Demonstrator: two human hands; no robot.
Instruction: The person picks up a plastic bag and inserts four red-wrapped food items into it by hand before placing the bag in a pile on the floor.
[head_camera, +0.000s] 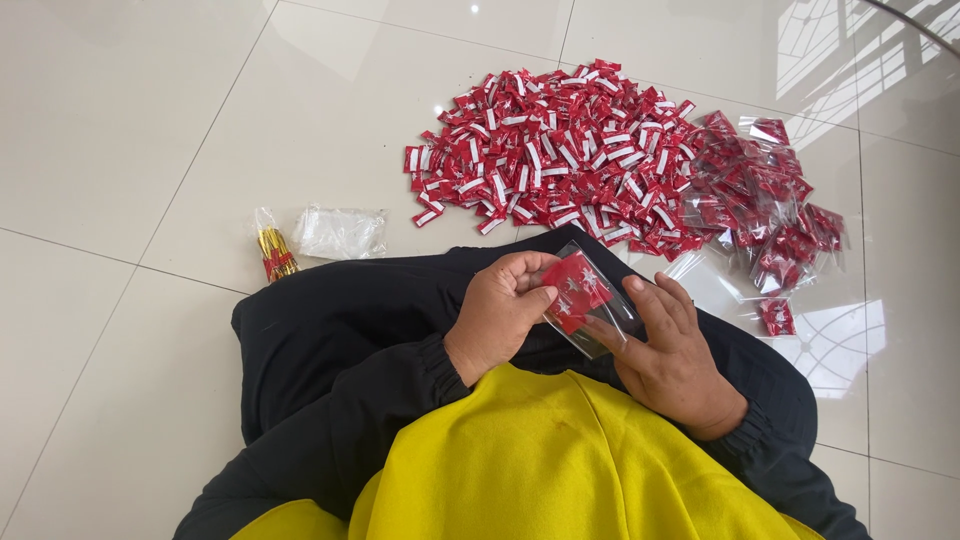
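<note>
Head view: person seated on white tiled floor (120, 120). Left hand (500, 310) pinches red wrapped candies (575, 283) at the mouth of a small clear bag (600, 300), held over the lap; right hand (670, 355) supports the bag from beneath, fingers spread. Ahead on the floor: loose candy heap (550, 150); beside it, to the right, filled clear bags (770, 215). At left, a packet of empty bags (340, 232) and a gold-and-red bundle (272, 252).
</note>
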